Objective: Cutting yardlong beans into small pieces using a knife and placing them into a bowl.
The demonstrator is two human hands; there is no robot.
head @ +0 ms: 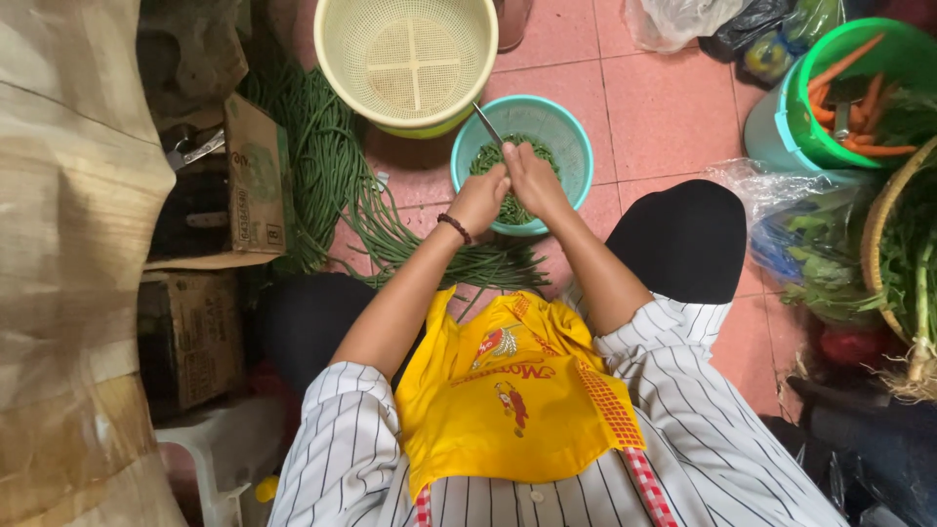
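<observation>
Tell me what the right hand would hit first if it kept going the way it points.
The right hand points forward over the teal bowl; it would probably first meet the cut green beans inside, though depth is unclear.

Bare pink floor (pixel 673 117) between teal bowl (pixel 566 132) and green bucket (pixel 820 137)

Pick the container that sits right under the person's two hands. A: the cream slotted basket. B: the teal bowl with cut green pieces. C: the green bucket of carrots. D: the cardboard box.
B: both the left hand and the right hand meet over the teal bowl, which holds cut green pieces.
</observation>
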